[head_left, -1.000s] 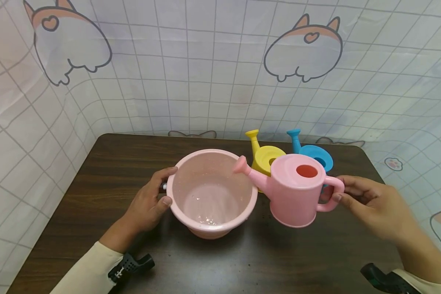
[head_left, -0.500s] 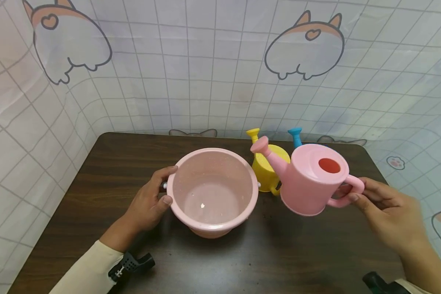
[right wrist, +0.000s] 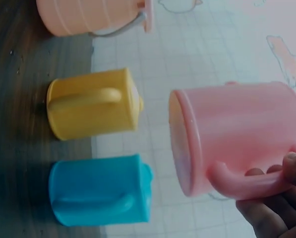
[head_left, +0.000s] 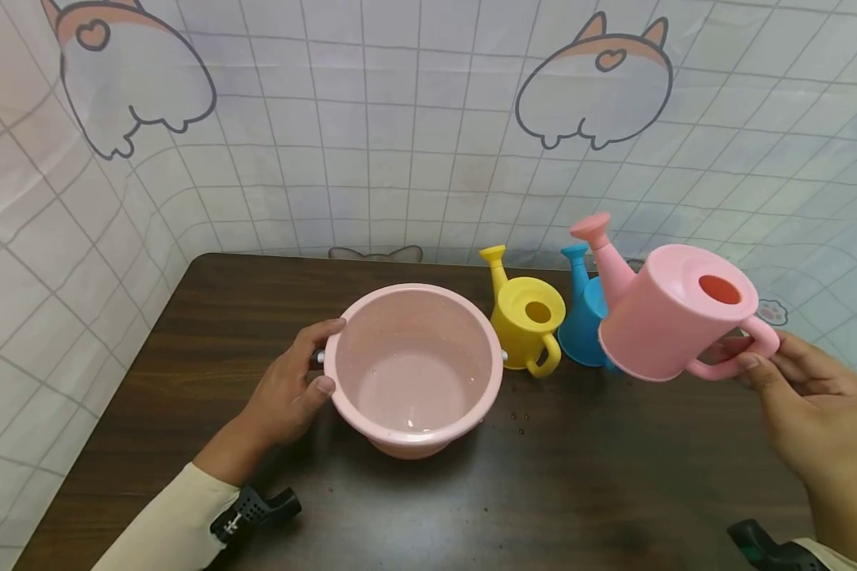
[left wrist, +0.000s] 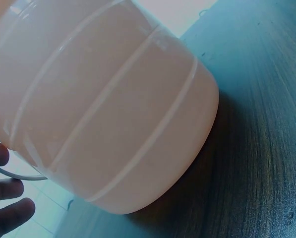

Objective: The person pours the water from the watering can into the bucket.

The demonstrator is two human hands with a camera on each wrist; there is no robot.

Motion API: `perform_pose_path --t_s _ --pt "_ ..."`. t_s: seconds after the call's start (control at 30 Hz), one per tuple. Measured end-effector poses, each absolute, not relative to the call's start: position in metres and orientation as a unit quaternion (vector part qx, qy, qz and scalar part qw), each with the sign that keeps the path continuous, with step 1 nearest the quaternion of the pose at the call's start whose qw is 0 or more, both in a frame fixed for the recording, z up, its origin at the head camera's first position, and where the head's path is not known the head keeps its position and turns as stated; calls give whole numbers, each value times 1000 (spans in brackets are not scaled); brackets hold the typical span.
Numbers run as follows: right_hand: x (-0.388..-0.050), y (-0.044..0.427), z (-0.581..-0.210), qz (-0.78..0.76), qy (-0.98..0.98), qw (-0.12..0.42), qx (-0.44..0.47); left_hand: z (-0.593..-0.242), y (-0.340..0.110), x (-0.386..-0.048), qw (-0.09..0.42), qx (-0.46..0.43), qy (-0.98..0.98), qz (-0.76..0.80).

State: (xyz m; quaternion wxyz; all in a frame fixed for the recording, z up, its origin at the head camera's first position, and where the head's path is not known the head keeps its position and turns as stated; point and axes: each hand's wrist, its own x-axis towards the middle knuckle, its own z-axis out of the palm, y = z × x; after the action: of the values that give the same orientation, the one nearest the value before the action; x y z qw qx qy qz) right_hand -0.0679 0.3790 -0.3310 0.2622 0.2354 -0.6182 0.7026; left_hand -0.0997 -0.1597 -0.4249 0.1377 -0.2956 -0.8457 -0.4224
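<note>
A pink bucket with some water in it stands on the dark table. My left hand holds its left rim, thumb at the near side and fingers round the back; the left wrist view has the bucket's ribbed wall and its thin handle by the fingertips. My right hand grips the handle of a pink watering can, raised above the table at the right, spout up and to the left. The right wrist view catches that pink watering can in the air, fingers curled round its handle.
A yellow watering can stands just right of the bucket. Beside it is a blue watering can, partly hidden behind the pink one. A few water drops lie on the table. A patterned curtain hangs behind.
My right hand has carried the pink watering can from beside the bucket's rim up and to the right, uncovering the yellow can. My left hand stays on the bucket.
</note>
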Motion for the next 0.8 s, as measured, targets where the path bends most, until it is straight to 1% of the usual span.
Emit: perform_pose_path --t_s 0.1,0.17,0.2,0.23,0.33,0.4,0.53,0.67,0.8 --pt "-68 385 -334 702 -626 276 196 -425 -160 -100 139 -293 -847 -422" --pt "-67 388 -336 695 -644 286 142 -425 -160 -100 139 -292 -847 -421" --pt "-68 391 -337 700 -640 288 132 -425 -160 -100 139 -292 -847 -421" --pt "-68 392 -338 711 -629 289 124 -425 -159 -99 140 -292 -847 -421" --pt "-69 396 -337 702 -646 294 56 -424 -159 -99 138 -294 -848 -419" --pt "-70 400 -340 701 -649 292 42 -423 -159 -98 137 -296 -847 -421" --pt "-72 406 -345 676 -676 292 -28 -422 -160 -98 135 -304 -844 -421" --pt "-76 411 -350 685 -661 291 -94 -422 -160 -98 137 -307 -844 -419" --pt "-82 418 -358 670 -666 297 -139 -424 -160 -99 140 -308 -843 -419"
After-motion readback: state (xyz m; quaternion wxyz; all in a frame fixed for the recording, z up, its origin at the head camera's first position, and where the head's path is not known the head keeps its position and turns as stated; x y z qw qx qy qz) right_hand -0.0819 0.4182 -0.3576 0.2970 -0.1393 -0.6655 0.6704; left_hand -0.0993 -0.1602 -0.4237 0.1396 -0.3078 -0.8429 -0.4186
